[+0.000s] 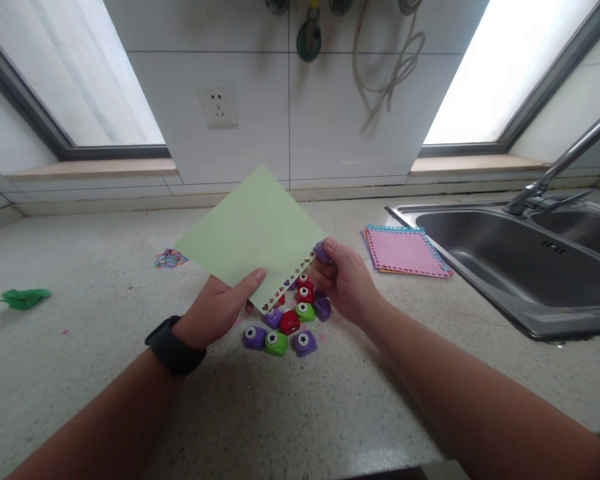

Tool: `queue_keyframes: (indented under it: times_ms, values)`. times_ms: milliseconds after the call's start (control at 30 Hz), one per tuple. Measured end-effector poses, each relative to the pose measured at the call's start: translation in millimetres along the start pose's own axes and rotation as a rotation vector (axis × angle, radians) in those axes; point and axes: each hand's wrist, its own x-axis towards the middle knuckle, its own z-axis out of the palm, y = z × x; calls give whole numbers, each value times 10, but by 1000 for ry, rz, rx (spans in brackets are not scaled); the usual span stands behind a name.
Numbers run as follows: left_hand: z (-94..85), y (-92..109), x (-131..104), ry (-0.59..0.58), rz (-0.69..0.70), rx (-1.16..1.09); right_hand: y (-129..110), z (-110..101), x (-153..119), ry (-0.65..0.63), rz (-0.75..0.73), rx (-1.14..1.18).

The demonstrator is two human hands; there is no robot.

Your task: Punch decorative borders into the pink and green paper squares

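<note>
From where I stand, a pale speckled counter (220,427) runs along under a white tiled wall (250,120), with a bright window (80,73) on the left and another on the right. A socket (219,107) sits in the tiles, and a thin hose (400,70) hangs looped beside a green valve (309,40). The steel sink (510,253) and its tap (535,193) take up the right end. Over the middle of the counter, a green sheet (260,233) is held up, one edge punched with little shapes. The left hand (225,300) pinches its near part, thumb on top, the fingers beneath mostly hidden. The right hand (345,273) has thumb and curled fingers closed around a purple punch (322,251) at the sheet's right corner. Below lie more punches (290,323), red, green and purple. Bright confetti (171,259) and a green scrap (25,298) lie to the left; a stack of punched sheets (407,252) rests near the sink.
</note>
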Motion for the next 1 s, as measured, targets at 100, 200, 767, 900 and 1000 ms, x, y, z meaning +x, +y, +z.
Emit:
queue_keyframes:
  times_ms: [100, 200, 767, 900, 1000]
  values:
    - [-26, -49, 6, -18, -36, 19, -36, -42, 31, 48, -30, -5]
    - [-39, -103, 16, -12, -78, 13, -55, -118, 71, 79, -93, -51]
    - [-208, -272, 59, -17, -92, -53, -127, -444, 186, 93, -226, -1313]
    - [-217, -307, 66, -13, -94, -47, -120, -439, 176, -43, -236, -1481]
    - [-226, -357, 79, -30, -103, -59, -124, -433, 169, -112, -229, -1584]
